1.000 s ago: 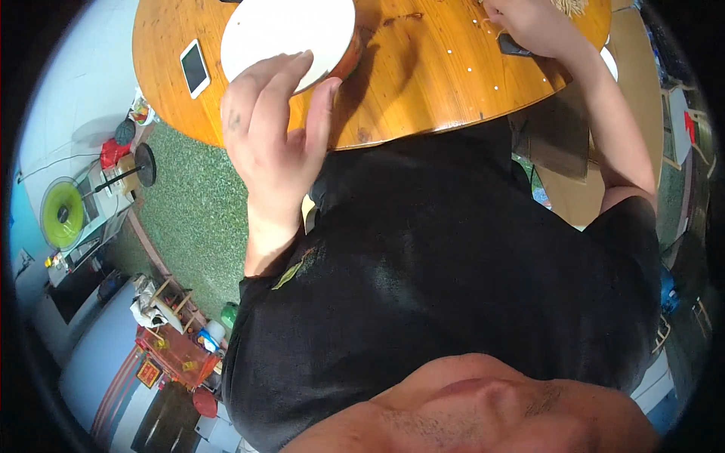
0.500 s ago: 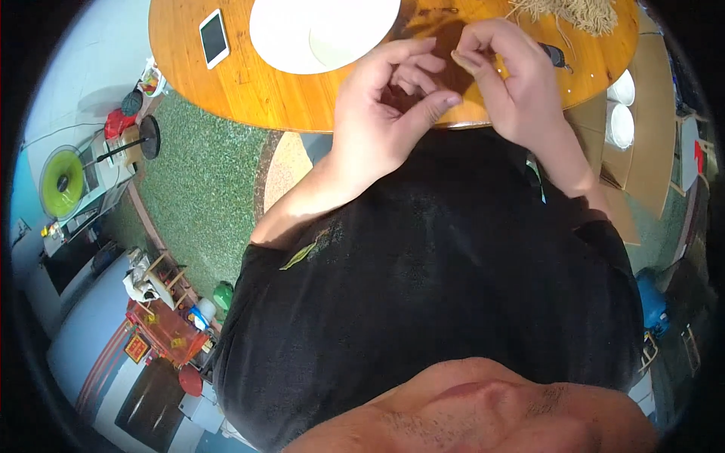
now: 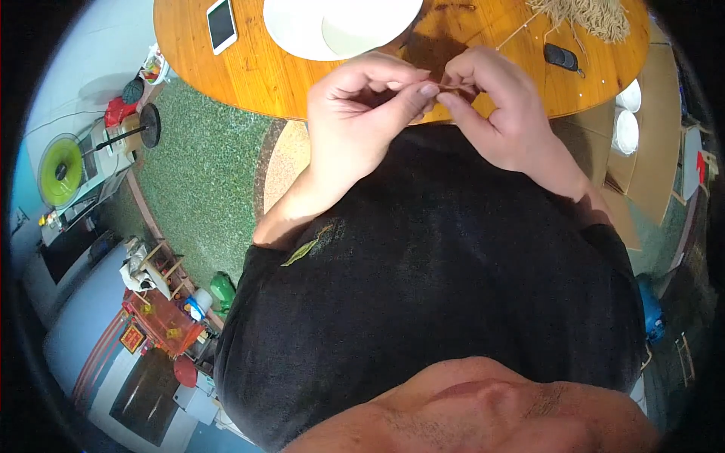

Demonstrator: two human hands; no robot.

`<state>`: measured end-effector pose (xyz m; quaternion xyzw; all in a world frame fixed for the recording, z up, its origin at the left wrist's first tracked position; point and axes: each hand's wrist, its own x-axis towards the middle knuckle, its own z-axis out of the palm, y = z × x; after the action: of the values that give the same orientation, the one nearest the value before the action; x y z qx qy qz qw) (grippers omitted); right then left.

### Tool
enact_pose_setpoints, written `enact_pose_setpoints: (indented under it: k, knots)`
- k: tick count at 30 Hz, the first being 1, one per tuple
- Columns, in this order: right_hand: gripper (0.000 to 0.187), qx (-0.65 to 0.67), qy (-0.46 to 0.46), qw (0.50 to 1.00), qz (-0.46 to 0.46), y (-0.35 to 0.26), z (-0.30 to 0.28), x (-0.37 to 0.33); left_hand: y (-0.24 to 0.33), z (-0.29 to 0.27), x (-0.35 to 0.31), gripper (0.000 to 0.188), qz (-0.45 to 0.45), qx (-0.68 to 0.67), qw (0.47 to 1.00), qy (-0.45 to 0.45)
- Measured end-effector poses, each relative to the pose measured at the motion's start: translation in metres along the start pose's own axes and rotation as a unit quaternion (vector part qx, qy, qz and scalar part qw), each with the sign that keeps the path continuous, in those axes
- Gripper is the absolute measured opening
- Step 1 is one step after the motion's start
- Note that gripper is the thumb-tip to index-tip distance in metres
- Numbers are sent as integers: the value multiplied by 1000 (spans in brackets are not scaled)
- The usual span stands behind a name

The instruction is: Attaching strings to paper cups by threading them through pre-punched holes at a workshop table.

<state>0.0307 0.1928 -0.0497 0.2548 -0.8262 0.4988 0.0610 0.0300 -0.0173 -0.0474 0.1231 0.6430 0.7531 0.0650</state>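
Over the near edge of the wooden table (image 3: 257,87), my left hand (image 3: 355,113) and my right hand (image 3: 502,113) meet fingertip to fingertip. Thumb and forefinger are pinched on each hand. A thin, brownish bit shows between the fingertips, too small to name. Beyond my left hand stands a wide white bowl (image 3: 293,30). To the far right of my right hand lies a bundle of beige strands (image 3: 596,19), with a few loose ones trailing toward me. A dark key fob (image 3: 560,57) rests nearer, just beyond my right hand.
A white phone (image 3: 222,27) lies at the table's left. White round containers (image 3: 624,132) sit on cardboard (image 3: 655,136) to the right, below table height. A green fan (image 3: 60,171) stands at the left, and a red table (image 3: 162,321) lower left.
My left hand has gone from open, fingers apart, to a pinch. Both hands have come together at the fingertips. The whole view has shifted slightly.
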Motion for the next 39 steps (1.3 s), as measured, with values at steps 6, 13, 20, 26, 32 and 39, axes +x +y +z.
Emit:
enact_pose_setpoints:
  k: [6, 13, 20, 26, 32, 39]
  knots:
    - [28, -17, 28, 999, -10, -3, 7, -2, -3, -8, -5, 7, -89, -98, 991, -5]
    - [18, -6, 61, 998, 19, 12, 22, -5, -23, -4, -5, 11, -90, -76, 993, 12]
    - [10, 8, 87, 996, 13, 10, 26, -4, -27, 4, -6, 15, -63, -17, 997, 31]
    - [10, 25, 102, 995, -3, 9, 27, -5, -34, 2, -6, 18, -51, 39, 998, 13]
    - [12, 50, 135, 990, 1, 13, 33, -10, -25, -2, -7, 15, -7, 91, 996, -5]
    - [7, -13, 247, 967, -60, 29, 34, 0, 22, -26, 24, 18, 396, 113, 911, -6]
